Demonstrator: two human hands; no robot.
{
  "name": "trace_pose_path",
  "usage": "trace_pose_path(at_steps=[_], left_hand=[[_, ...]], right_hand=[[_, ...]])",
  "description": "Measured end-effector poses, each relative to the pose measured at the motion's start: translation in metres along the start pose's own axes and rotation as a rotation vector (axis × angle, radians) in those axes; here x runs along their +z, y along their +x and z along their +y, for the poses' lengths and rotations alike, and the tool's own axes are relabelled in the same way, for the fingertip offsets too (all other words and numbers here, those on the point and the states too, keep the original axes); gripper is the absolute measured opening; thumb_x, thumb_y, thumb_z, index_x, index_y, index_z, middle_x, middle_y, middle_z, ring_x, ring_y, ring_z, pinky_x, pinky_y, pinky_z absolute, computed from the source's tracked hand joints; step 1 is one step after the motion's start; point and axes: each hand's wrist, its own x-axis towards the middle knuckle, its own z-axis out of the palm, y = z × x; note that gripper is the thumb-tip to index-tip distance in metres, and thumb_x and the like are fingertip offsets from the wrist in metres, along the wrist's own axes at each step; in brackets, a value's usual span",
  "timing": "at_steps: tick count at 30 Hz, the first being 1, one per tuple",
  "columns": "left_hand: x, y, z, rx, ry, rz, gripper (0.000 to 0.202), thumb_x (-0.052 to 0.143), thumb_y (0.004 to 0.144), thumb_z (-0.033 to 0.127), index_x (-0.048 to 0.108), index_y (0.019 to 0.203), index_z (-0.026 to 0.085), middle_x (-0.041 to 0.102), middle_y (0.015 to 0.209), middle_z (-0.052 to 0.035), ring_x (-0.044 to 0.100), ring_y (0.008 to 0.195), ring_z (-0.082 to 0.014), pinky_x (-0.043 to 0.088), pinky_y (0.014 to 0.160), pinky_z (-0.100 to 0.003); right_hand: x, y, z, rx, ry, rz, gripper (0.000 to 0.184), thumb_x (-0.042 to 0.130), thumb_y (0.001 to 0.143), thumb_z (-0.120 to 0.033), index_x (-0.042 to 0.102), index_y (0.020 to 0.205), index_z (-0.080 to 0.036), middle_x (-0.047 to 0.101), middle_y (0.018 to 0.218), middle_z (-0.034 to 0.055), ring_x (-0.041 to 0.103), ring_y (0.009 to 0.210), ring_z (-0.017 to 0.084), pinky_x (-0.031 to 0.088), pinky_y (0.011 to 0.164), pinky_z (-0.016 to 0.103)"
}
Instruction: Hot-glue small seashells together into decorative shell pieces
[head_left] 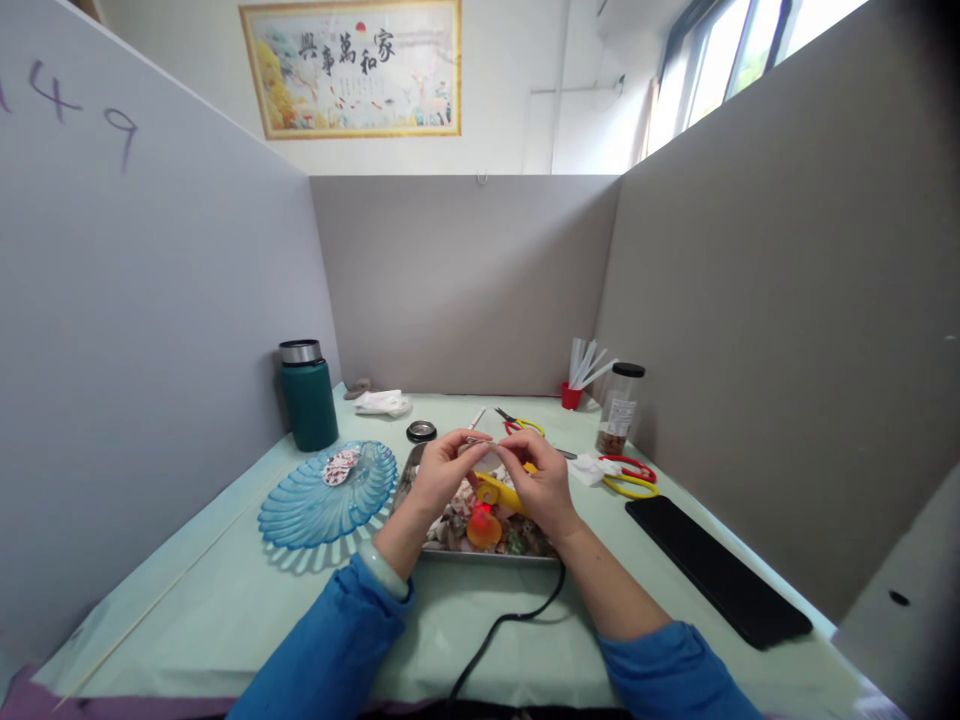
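blue sleeves (pixel 322 645) up front; left hand (pixel 448 468) and right hand (pixel 538 485) both pinch a small pale piece (pixel 489 459) above metal tray (pixel 487 558); blue plate (pixel 304 510) at left

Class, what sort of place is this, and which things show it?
Likely an indoor work booth: grey partitions stand on three sides of a covered table bearing scissors and a metal tray.

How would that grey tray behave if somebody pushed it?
The grey tray looks stiff, judging by its metallic-looking rim. Heaped with pieces, it may feel heavy. Being low and broad, it would likelier slide than tip.
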Motion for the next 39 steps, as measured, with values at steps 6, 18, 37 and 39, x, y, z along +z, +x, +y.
trace_pose_path(at_steps=[6, 18, 37, 39], left_hand=[[0.0011, -0.0017, 0.0033, 0.007, 0.002, 0.000, 0.031, 0.067, 0.073, 0.039, 0.068, 0.087, 0.011, 0.063, 0.074, -0.0039, 0.056, 0.061, -0.0128, 0.047, 0.042, -0.020], [0.0001, -0.0013, 0.0021, -0.021, 0.016, -0.008, 0.036, 0.064, 0.074, 0.046, 0.066, 0.084, 0.011, 0.060, 0.069, -0.0016, 0.052, 0.050, -0.0099, 0.041, 0.034, -0.018], [-0.0004, -0.0009, 0.0003, -0.064, -0.071, -0.075, 0.035, 0.069, 0.071, 0.036, 0.067, 0.096, 0.011, 0.064, 0.070, -0.0032, 0.056, 0.055, -0.0112, 0.045, 0.043, -0.018], [-0.0004, -0.0010, 0.0001, -0.057, -0.080, -0.078, 0.035, 0.069, 0.071, 0.036, 0.067, 0.095, 0.011, 0.064, 0.070, -0.0032, 0.056, 0.056, -0.0113, 0.045, 0.043, -0.018]], right_hand=[[0.0002, -0.0006, -0.0001, 0.007, -0.006, 0.008, 0.004, 0.058, 0.085, -0.021, 0.061, 0.081, -0.020, 0.058, 0.074, 0.0008, 0.054, 0.064, 0.013, 0.045, 0.060, 0.026], [-0.0013, 0.0003, -0.0042, -0.041, -0.013, -0.013, 0.003, 0.058, 0.085, -0.021, 0.061, 0.085, -0.021, 0.059, 0.079, 0.0018, 0.054, 0.068, 0.014, 0.045, 0.062, 0.027], [-0.0003, 0.0019, -0.0055, -0.005, -0.002, 0.017, 0.005, 0.058, 0.086, -0.022, 0.061, 0.082, -0.020, 0.058, 0.075, 0.0009, 0.054, 0.066, 0.014, 0.044, 0.060, 0.026], [-0.0003, 0.0018, -0.0050, 0.001, 0.002, 0.017, 0.005, 0.057, 0.086, -0.022, 0.061, 0.082, -0.020, 0.058, 0.075, 0.0010, 0.054, 0.066, 0.014, 0.044, 0.060, 0.026]])
